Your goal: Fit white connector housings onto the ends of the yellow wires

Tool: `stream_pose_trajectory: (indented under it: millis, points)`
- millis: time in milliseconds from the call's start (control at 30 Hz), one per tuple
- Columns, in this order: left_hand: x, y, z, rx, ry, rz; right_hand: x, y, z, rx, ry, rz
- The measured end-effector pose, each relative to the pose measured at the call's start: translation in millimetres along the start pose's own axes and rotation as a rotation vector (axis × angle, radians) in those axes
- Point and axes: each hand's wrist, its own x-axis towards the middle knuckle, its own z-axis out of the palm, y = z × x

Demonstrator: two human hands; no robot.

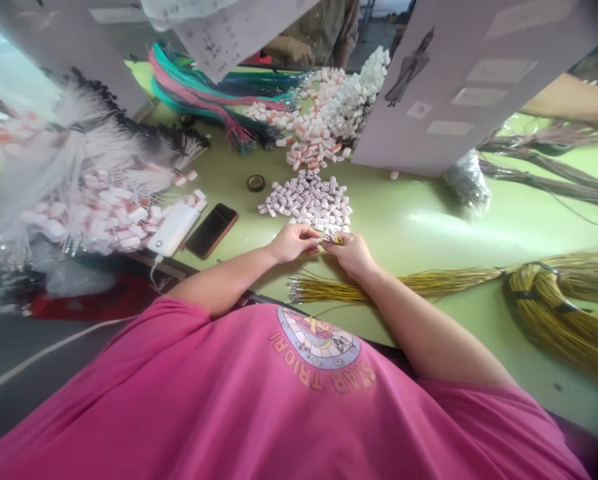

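My right hand (353,255) is closed around a small bunch of yellow and dark wires (333,237), their silvery tips poking out toward the left. Close beside those tips, my left hand (291,243) has its thumb and fingers pinched together; whatever is between them is too small to make out. Just beyond both hands lies a heap of small white plastic connectors (311,199). A long bundle of yellow wires (429,283) runs under my right forearm, its metal ends fanned out below my hands.
Left of the hands are a black phone (212,231), a white power bank (175,227) with a cable, and piled white wires with connectors (113,207). A tape roll (255,183) sits behind. A grey panel (439,87) stands at right; another person's arm (573,101) shows beyond it.
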Motion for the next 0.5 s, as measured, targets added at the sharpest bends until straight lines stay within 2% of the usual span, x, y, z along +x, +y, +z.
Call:
stream_pose_trajectory:
  millis: [100,200,300,333,400,467,500]
  points:
    - [-6,4,1.8,0.139,-0.029,0.031,1,3,0,-0.063,-0.035,-0.014]
    - [-8,25,-6.2,0.413,-0.128,0.022,1,8,0,-0.086,-0.054,-0.025]
    - [11,66,-37.8,0.788,-0.317,-0.028,1,13,0,-0.064,0.02,-0.064]
    - [21,82,-54.5,0.912,-0.286,-0.021,1,15,0,-0.052,0.064,-0.114]
    - [45,113,-95.1,1.124,-0.062,0.013,1,16,-1,-0.005,0.143,-0.172]
    - [67,139,-140.2,1.312,0.363,0.02,1,17,-2,0.067,0.173,-0.084]
    - [75,149,-162.2,1.367,0.52,0.035,1,18,-2,0.098,0.18,-0.004]
